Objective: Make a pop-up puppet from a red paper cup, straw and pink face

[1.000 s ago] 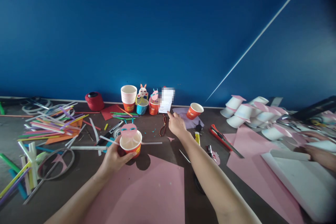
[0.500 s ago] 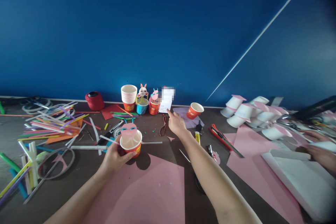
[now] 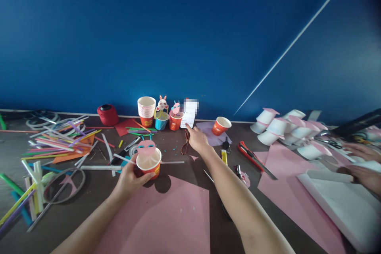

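My left hand (image 3: 133, 176) is wrapped around an orange paper cup (image 3: 155, 170), keeping it upright above the pink sheet (image 3: 166, 214). A pink paper face (image 3: 147, 147) with blue antennae rises from inside this cup. My right hand (image 3: 198, 139) reaches forward with its index finger stretched out and holds nothing. Its fingertip is at the lower edge of a lit phone screen (image 3: 187, 120), propped upright; whether it touches cannot be told. Beside the phone stand a small orange cup with a pink figure (image 3: 176, 120) and a blue cup with a rabbit face (image 3: 161, 120).
A stack of paper cups (image 3: 146, 107) and red thread spool (image 3: 107, 115) stand along the blue wall. Many colourful straws (image 3: 59, 143) lie left. On the right are a red utility knife (image 3: 253, 156), white cups (image 3: 276, 127) and another person's hands (image 3: 364, 166). A beaded string (image 3: 186, 145) lies centrally.
My right hand has shifted slightly left along the bottom of the phone screen. The left hand and its cup have stayed in place.
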